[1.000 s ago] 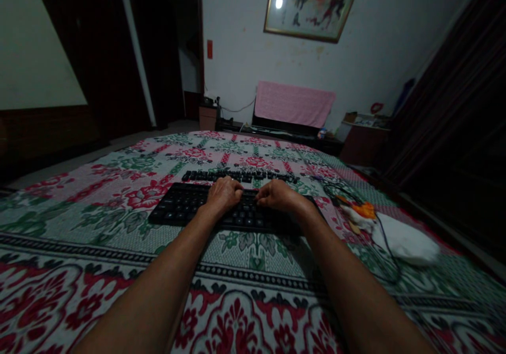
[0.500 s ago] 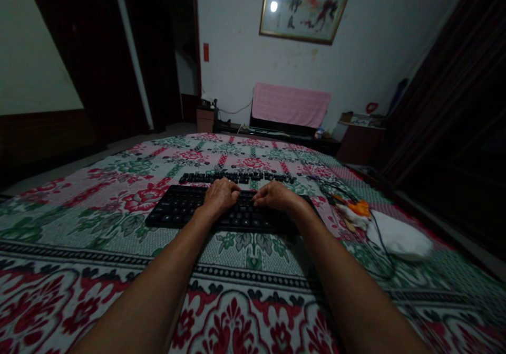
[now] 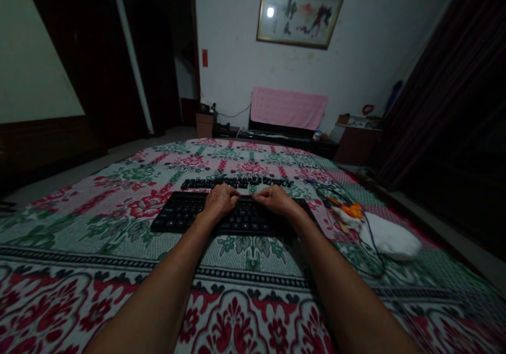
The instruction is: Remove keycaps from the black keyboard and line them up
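Observation:
A black keyboard (image 3: 174, 217) lies flat on the patterned bedcover, with both my hands over its upper middle. Just beyond its far edge, several loose black keycaps (image 3: 193, 183) stretch out in a ragged line. My left hand (image 3: 220, 202) is closed near the keyboard's top edge, its thumb and fingers drawn together toward the centre. Facing it from the other side, my right hand (image 3: 273, 199) is pinched, fingertips low at the top row. Whatever sits between the fingertips of either hand is too small and dark to make out.
On the right lie a white cloth-like bundle (image 3: 391, 238), an orange item (image 3: 353, 210) and a looping dark cable (image 3: 377, 248). The floral bedcover (image 3: 245, 254) spreads all around. Past the bed stand a pink-draped screen (image 3: 288, 107) and a small cabinet (image 3: 358, 143).
My right hand's fingertips have shifted slightly up toward the keyboard's far edge. The left hand stays closed in nearly the same place. The whole view has tilted a little.

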Action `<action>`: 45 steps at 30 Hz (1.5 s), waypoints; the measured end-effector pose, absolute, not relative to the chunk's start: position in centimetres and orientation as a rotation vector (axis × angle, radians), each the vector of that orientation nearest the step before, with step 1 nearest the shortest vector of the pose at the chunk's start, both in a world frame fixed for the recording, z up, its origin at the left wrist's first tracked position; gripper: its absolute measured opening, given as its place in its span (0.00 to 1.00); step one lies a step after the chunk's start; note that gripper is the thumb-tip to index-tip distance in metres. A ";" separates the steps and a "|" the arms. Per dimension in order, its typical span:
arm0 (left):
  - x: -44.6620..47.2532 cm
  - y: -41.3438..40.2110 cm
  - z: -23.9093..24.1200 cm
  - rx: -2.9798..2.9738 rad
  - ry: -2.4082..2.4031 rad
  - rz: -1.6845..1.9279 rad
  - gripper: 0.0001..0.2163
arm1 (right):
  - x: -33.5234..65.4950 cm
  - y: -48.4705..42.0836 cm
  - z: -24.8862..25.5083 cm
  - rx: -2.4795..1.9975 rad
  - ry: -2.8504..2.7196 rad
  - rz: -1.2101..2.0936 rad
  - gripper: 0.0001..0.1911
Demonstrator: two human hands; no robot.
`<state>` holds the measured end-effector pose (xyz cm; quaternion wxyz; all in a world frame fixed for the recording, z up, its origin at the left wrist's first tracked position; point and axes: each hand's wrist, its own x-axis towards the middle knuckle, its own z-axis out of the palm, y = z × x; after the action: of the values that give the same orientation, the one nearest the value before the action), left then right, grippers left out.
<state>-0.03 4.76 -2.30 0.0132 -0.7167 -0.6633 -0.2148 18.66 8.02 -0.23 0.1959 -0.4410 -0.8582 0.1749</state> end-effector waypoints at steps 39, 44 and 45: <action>-8.7 -0.5 -2.6 -1.778 -2.336 -0.652 0.20 | 25.3 6.5 -3.7 -1.592 -1.908 0.012 0.18; -9.0 -0.3 -2.5 -1.737 -2.435 -0.701 0.20 | 25.5 6.5 -3.5 -1.612 -1.909 0.069 0.18; -8.9 -0.3 -2.4 -1.730 -2.440 -0.697 0.19 | 25.5 6.4 -3.3 -1.625 -1.905 0.077 0.19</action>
<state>-8.95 -0.33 -2.42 0.0352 -0.5629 -0.7941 -0.2267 25.51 6.37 -3.28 0.3128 -0.6161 -0.7223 0.0293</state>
